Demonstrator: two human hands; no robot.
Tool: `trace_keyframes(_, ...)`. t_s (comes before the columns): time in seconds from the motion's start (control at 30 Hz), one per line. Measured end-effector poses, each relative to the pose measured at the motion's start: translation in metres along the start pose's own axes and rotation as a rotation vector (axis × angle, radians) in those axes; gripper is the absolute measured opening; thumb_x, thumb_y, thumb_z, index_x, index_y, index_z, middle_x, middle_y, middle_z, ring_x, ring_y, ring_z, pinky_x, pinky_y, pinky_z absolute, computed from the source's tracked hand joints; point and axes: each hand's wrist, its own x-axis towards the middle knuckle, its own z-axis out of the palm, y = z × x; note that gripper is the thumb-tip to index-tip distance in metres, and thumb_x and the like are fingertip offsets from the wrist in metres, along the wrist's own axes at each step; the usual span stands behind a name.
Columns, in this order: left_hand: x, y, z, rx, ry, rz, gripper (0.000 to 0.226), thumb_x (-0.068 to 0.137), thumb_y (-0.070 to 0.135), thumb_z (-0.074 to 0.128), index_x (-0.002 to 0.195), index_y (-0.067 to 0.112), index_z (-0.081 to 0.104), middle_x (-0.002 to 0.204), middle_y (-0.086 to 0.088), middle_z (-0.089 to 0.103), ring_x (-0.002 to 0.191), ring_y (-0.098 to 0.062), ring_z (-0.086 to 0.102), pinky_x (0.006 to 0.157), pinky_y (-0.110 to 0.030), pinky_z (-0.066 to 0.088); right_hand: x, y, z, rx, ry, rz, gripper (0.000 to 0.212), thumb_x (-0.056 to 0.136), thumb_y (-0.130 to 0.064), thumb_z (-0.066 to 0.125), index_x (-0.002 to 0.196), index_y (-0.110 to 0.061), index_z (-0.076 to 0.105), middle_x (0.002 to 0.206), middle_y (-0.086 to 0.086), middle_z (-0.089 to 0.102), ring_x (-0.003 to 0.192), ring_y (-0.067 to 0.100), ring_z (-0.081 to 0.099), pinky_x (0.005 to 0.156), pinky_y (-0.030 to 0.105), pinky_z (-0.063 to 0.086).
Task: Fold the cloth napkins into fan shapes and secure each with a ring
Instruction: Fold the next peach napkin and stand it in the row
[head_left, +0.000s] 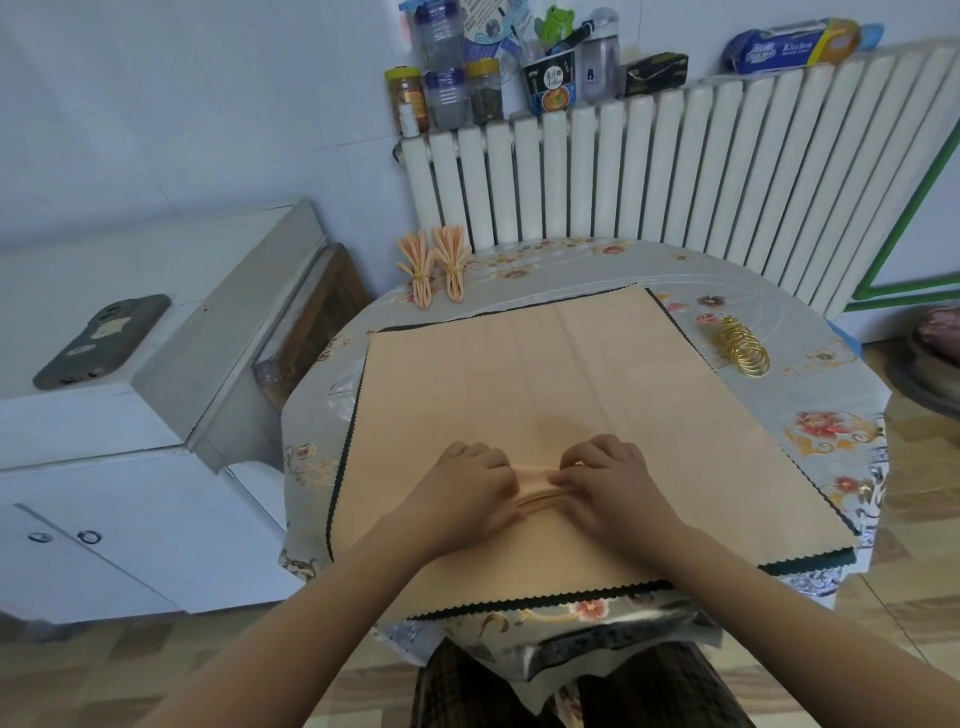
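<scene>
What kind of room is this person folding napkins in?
Probably a home kitchen or dining corner: a white ribbed radiator with jars and a blue kitchen-wrap box on top, a round table under a floral plastic cover, and white cabinets alongside.

Left hand (470, 483) and right hand (605, 475) cover the ends of the pleats in the napkin (571, 374); fingertips tucked under, pleat count not readable. Dark cloth (810, 560) beneath shows only as scalloped edging; its number of layers cannot be told. Rings (740, 345) overlap; count unclear. Rings on the two finished fans (436, 267) too small to make out. Jar and packet labels on the radiator (675, 171) largely illegible. Both forearms cut by the lower edge. Object at right edge (937, 353) cut off, unidentified.
</scene>
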Motion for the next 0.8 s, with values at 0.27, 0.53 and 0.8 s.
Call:
trace_keyframes(0.27,0.013,0.022,-0.020,0.219,-0.142,-0.006,0.028,0.090,0.021,0.047,0.115,0.009,0.052,0.118,-0.011,0.057,0.105,-0.030,0.053,0.085,-0.036,0.038,0.009,0.005,0.005,-0.194,0.053,-0.233,0.023,0.078,-0.027,0.049,0.067,-0.017,0.066,0.064,-0.002,0.060,0.060,0.019,0.056,0.063,0.028,0.035)
trace_keyframes(0.53,0.033,0.002,-0.002,0.365,0.008,0.035,0.028,0.077,0.028,0.035,0.073,0.021,0.061,0.067,0.001,0.059,0.056,-0.019,0.054,0.052,-0.025,0.038,0.022,0.011,0.010,-0.240,-0.019,-0.067,0.033,0.082,-0.031,0.041,0.078,-0.016,0.070,0.063,-0.002,0.062,0.056,0.020,0.059,0.054,0.026,0.044)
trace_keyframes(0.8,0.042,-0.016,0.003,0.280,0.142,0.130,0.030,0.084,0.033,0.036,0.079,0.021,0.062,0.072,0.002,0.058,0.062,-0.018,0.054,0.057,-0.027,0.039,0.021,0.023,0.012,-0.246,-0.013,-0.108,0.032,0.079,-0.035,0.042,0.078,-0.020,0.070,0.063,-0.006,0.060,0.058,0.015,0.058,0.058,0.024,0.037)
